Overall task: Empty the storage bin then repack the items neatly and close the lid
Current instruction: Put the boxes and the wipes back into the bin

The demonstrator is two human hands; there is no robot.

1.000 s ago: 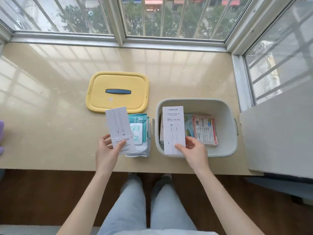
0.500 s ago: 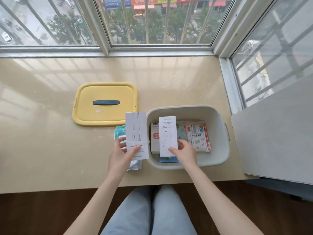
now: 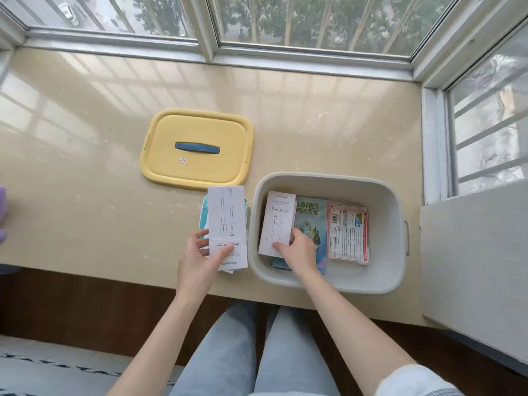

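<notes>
The beige sill [image 3: 85,181] runs along the window and carries all task items. The grey bin [image 3: 325,178] stands open at the right of the sill, close to its near edge. The yellow lid [image 3: 200,170] lies flat on the sill, top side up, behind and to the left of the bin and apart from it. Both forearms reach forward from the bottom of the view, bare to the wrist. The left hand [image 3: 197,260] is raised over the sill just left of the bin, palm turned inward; its thumb presses on the front face of a white cable box [image 3: 227,212] near the lower end, with the fingers curled behind, so the box is pinched firmly. This box stands nearly upright in the view with its print inverted. The right hand [image 3: 300,251] is lowered inside the bin, wrist over the near rim; thumb and fingers clamp the lower right corner of a second cable box [image 3: 276,218]. That box sits in the left part of the bin, tilted slightly; contact with the bin floor cannot be determined. A blue-green booklet [image 3: 313,227] lies flat in the bin, partly under the right hand. A stack of red-edged packets [image 3: 347,232] lies just right of it. A teal wipes pack [image 3: 203,224] lies on the sill, mostly covered by the left box. A blue handle [image 3: 197,147] crosses the lid centre, with a small sticker [image 3: 182,160] below it.
</notes>
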